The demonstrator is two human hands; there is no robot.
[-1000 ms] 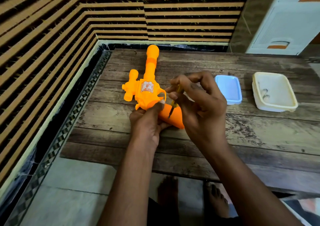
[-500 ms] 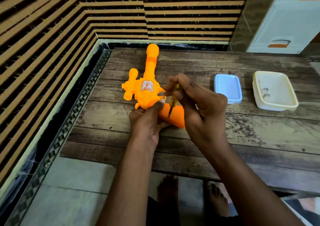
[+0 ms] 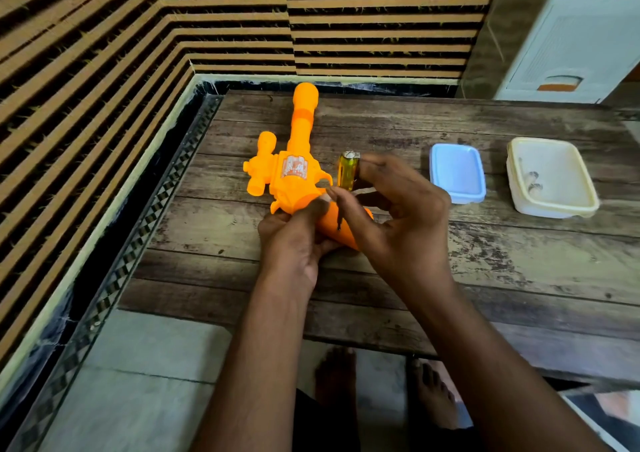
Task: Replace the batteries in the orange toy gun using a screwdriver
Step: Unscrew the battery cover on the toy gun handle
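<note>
An orange toy gun (image 3: 294, 174) lies on a wooden counter (image 3: 519, 271), barrel pointing away; the left hand (image 3: 294, 240) grips its handle; the right hand (image 3: 391, 216) pinches a yellow-handled screwdriver (image 3: 347, 174), tip touching the handle.

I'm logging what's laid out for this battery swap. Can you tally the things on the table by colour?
Orange: 1, the toy gun
Yellow: 1, the screwdriver, pinched by the right hand
Blue: 1, the lid
Cream: 1, the container
Total: 4
</note>
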